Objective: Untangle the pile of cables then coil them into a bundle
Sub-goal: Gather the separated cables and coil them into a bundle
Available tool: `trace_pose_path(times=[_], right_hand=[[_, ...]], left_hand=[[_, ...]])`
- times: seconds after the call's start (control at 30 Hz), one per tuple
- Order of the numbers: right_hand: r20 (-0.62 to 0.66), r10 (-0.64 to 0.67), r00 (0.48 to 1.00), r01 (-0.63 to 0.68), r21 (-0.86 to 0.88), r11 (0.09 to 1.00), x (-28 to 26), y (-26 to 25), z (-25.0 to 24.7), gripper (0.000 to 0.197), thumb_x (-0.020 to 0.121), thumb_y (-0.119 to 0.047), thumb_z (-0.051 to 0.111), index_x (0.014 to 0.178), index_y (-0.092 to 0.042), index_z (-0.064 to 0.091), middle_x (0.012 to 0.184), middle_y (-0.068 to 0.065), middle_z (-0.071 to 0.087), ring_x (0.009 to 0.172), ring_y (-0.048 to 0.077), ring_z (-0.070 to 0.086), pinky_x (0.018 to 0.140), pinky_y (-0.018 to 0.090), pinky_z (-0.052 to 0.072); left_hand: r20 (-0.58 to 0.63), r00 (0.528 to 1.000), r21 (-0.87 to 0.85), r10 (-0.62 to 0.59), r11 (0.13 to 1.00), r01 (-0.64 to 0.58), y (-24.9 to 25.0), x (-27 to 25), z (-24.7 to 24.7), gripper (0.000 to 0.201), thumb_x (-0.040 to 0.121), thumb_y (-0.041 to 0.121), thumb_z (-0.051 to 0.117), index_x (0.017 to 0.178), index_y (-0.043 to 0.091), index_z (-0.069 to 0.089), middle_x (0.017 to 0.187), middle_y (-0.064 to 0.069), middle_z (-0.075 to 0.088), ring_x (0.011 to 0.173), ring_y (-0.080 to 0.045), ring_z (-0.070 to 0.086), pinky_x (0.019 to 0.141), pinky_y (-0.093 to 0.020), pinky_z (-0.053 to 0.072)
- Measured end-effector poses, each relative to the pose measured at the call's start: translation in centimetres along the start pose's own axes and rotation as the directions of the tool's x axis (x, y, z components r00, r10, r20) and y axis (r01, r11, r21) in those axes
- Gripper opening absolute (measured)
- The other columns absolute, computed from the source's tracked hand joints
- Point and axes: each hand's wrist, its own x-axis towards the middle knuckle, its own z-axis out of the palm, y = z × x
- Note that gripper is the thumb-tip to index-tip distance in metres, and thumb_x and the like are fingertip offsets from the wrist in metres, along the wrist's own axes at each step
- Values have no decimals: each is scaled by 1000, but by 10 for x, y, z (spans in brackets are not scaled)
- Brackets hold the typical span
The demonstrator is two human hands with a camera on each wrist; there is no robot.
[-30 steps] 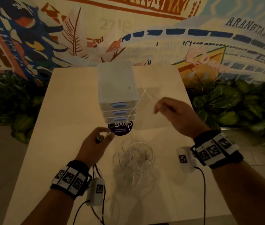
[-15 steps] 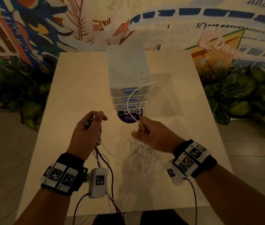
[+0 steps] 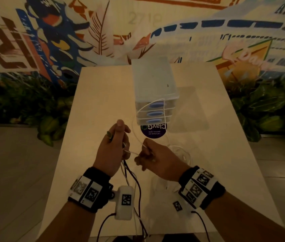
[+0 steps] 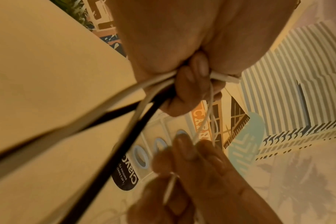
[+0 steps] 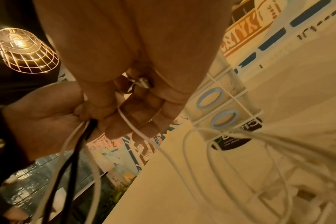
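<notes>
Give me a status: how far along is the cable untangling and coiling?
Early. Done: the left hand grips several black and white cable ends pulled out. In hand: the right hand pinches a thin white cable looping up toward the left. Left: a loose white tangle on the table; no coiled bundle visible.

We see a pale table [image 3: 103, 95] standing before a painted mural wall [image 3: 50, 32], leafy plants [image 3: 24, 102] along its base, and a caged lamp [image 5: 25, 50] glowing overhead.
</notes>
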Motion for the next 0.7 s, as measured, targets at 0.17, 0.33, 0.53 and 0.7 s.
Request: trace_pose_path(times=[0.17,0.33,0.53,0.7], right_hand=[[-63,19,998,-37,-307,951,-11,6,-32,36,94,-36,70,82,-30,36,83,-5,65,76,9,61,70,30,49],[-189,92,978,-139,-253,957,-16,7,-66,45,87,-37,78,78,-26,36,88,-1,73,85,6,69,74,26,51],[-262,89,961,-117,-96,988,-9,-11,-89,46,88,-44,73,85,-12,40,95,0,76,86,9,72,74,25,55],[-533,272,801,-334,-22,942,-25,43,-122,32,106,-42,44,88,-17,53,84,4,71,76,20,68,74,34,48]], left_hand=[[-80,996,-73,-50,996,44,9,-3,-8,47,91,64,47,79,20,59,57,-1,35,49,-15,28,46,-26,22],[-25,999,-100,-36,994,33,18,-4,-15,45,91,62,46,76,21,56,56,0,32,46,-12,26,49,-31,15],[29,999,-59,20,998,-18,30,-4,-6,47,100,55,41,71,21,55,54,-2,28,47,-15,21,48,-29,13],[66,997,-45,36,998,-33,42,-2,-8,47,102,53,39,68,24,54,59,-4,22,47,-15,19,46,-24,15]])
